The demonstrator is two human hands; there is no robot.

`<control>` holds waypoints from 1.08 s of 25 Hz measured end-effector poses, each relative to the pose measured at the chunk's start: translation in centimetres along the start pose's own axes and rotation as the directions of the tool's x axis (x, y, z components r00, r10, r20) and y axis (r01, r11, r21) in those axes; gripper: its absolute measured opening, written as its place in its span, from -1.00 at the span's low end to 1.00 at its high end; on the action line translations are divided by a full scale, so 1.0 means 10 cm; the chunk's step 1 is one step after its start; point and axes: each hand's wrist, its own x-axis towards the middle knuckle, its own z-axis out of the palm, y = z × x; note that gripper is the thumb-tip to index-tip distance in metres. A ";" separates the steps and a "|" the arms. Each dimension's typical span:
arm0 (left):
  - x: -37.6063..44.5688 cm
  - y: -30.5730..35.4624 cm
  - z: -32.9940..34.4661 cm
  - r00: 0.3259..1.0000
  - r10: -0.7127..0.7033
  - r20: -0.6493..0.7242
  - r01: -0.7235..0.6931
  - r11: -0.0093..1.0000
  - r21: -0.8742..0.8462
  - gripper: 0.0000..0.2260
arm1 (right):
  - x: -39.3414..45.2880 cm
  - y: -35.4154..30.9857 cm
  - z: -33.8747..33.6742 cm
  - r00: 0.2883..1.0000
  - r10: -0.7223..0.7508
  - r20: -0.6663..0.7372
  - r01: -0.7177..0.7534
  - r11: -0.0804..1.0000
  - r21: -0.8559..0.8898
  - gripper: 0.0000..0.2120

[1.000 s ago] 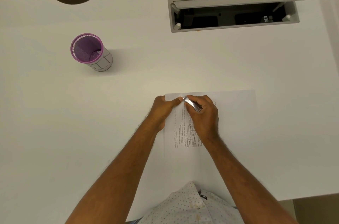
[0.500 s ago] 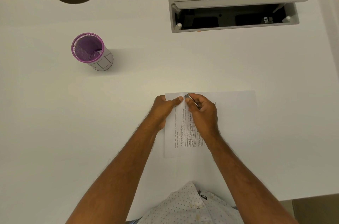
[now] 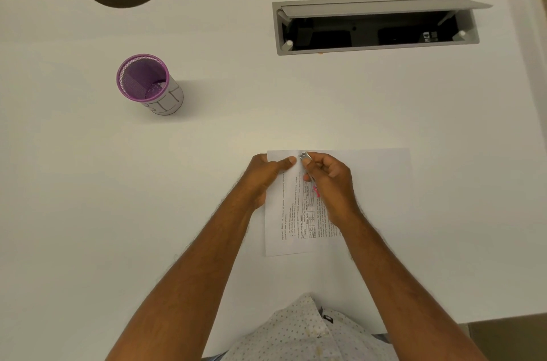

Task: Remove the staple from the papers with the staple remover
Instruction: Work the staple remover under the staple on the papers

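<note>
- Work surface: a white desk (image 3: 88, 183) fills most of the frame, with a curved cut-out along its far edge at upper left.
- Papers (image 3: 370, 177): lying flat on the desk just right of frame centre; a blank sheet extends to the right, and a printed page with text and a table shows between the two forearms.
- Left hand (image 3: 266, 175): resting on the left part of the papers near their top edge, fingers curled and thumb pointing right — pressing the sheets down rather than grasping anything.
- Right hand (image 3: 331, 180): closed around the staple remover (image 3: 305, 156), pinching it between thumb and fingers.
- Staple remover: its metal tip sits at the top edge of the papers, just right of the left thumb tip; a pink part shows below the palm. Tip appears to touch the paper, though the view is too small to confirm — the staple itself cannot be made out.
- Purple mesh cup (image 3: 148, 84): upright at left of frame, well apart from the papers.
- Grey cable hatch (image 3: 376, 25): upper right, lid raised, dark interior visible.
- Dotted white shirt (image 3: 305, 331): bottom centre.
</note>
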 end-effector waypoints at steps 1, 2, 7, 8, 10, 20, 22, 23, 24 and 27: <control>0.00 0.00 -0.01 1.000 -0.006 -0.007 0.006 1.000 0.000 -0.88 | 0.01 -0.02 -0.02 1.000 0.026 0.012 -0.026 0.999 0.037 -0.83; 0.01 0.00 -0.01 1.000 -0.010 -0.017 0.010 1.000 0.002 -0.87 | 0.01 -0.04 -0.05 0.999 0.047 0.019 -0.049 0.996 0.069 -0.84; 0.02 0.00 -0.01 0.999 -0.024 -0.044 0.023 1.000 -0.020 -0.76 | -0.05 0.02 -0.07 0.999 -0.041 0.027 0.042 0.999 -0.015 -0.84; 0.02 0.00 -0.01 0.998 -0.029 -0.047 0.027 0.999 -0.027 -0.76 | -0.07 0.05 -0.05 0.997 -0.069 0.023 0.070 0.996 -0.052 -0.81; 0.02 0.01 -0.01 0.998 -0.033 -0.051 0.032 0.999 -0.022 -0.77 | -0.11 0.10 -0.02 0.991 -0.134 -0.006 0.132 0.982 -0.137 -0.75; 0.01 -0.01 -0.01 0.999 -0.006 -0.041 0.008 0.998 0.055 -0.79 | -0.15 0.14 0.04 0.921 -0.386 -0.057 0.337 0.860 -0.384 -0.75; -0.01 0.00 0.00 0.999 -0.004 -0.039 0.006 0.998 0.064 -0.81 | -0.15 0.13 0.04 0.918 -0.392 -0.062 0.340 0.858 -0.385 -0.74; -0.01 0.00 0.00 0.999 -0.007 -0.042 0.009 0.998 0.067 -0.82 | -0.14 0.12 0.04 0.918 -0.392 -0.062 0.340 0.857 -0.386 -0.74; -0.01 0.00 0.00 0.999 -0.011 -0.046 0.014 0.998 0.065 -0.83 | -0.15 0.13 0.03 0.917 -0.393 -0.065 0.339 0.856 -0.391 -0.74; -0.02 0.01 0.00 0.999 -0.020 -0.050 0.023 0.997 0.067 -0.82 | -0.17 0.13 0.02 0.914 -0.400 -0.069 0.342 0.849 -0.402 -0.72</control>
